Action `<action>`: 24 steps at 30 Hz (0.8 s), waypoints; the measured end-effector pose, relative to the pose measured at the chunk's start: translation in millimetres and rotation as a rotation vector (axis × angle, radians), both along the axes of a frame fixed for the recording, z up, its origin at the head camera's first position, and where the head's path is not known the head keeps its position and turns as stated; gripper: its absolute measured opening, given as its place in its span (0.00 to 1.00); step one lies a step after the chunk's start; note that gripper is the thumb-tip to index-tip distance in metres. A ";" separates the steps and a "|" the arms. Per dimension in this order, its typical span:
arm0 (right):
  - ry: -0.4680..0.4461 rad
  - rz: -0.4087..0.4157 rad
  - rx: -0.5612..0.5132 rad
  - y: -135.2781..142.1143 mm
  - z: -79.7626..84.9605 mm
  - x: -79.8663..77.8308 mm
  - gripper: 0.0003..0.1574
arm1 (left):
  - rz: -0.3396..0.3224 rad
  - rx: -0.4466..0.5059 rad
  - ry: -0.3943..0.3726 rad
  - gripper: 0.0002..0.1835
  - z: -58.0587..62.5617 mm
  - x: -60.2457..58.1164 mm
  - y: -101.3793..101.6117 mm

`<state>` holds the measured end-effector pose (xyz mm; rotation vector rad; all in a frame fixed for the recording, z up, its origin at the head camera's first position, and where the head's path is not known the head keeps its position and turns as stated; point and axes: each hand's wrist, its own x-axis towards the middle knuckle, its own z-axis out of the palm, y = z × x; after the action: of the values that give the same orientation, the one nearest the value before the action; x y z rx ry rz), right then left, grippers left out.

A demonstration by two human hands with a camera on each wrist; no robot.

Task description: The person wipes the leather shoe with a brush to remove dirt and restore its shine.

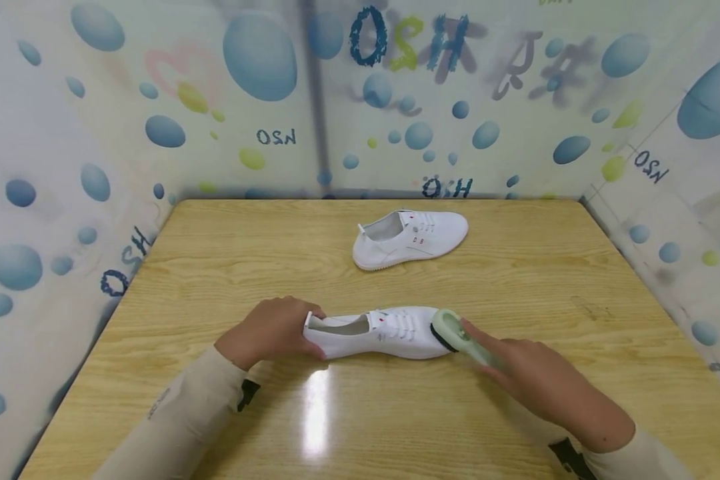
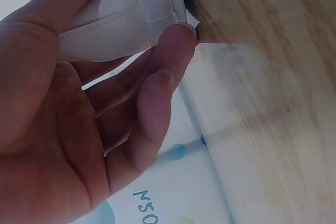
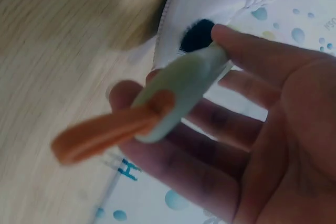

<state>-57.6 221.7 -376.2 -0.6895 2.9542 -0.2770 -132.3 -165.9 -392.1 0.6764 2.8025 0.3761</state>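
Note:
A white lace-up shoe (image 1: pixel 360 343) lies on the table with its toe to the right. My left hand (image 1: pixel 279 328) grips its heel; in the left wrist view the thumb and fingers pinch the heel's back edge (image 2: pixel 105 30). In my right hand (image 1: pixel 534 373) is a pale green brush (image 1: pixel 453 328), its dark bristles pressed against the toe of the shoe. The right wrist view shows the brush handle (image 3: pixel 184 87) between thumb and fingers, with an orange loop (image 3: pixel 105 129) at its end.
Farther back on the wooden table (image 1: pixel 246 260) stands a second white shoe (image 1: pixel 411 240), toe also to the right. Walls covered with blue bubble-patterned sheeting (image 1: pixel 360 133) enclose the table's back and sides.

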 end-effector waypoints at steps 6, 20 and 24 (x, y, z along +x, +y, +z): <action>-0.001 -0.008 -0.008 -11.0 -2.6 -2.3 0.45 | -0.003 0.011 -0.003 0.32 0.8 0.9 1.8; -0.070 -0.037 0.011 -11.3 -1.0 -2.9 0.46 | -0.002 -0.029 0.010 0.33 -3.4 0.2 1.4; -0.057 -0.025 0.000 -17.7 0.0 -5.5 0.46 | -0.006 -0.020 0.025 0.33 -2.8 1.3 1.2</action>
<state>-63.1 204.0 -376.3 -0.6338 2.9102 -0.2931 -131.0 -164.7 -394.9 0.6897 2.8232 0.3410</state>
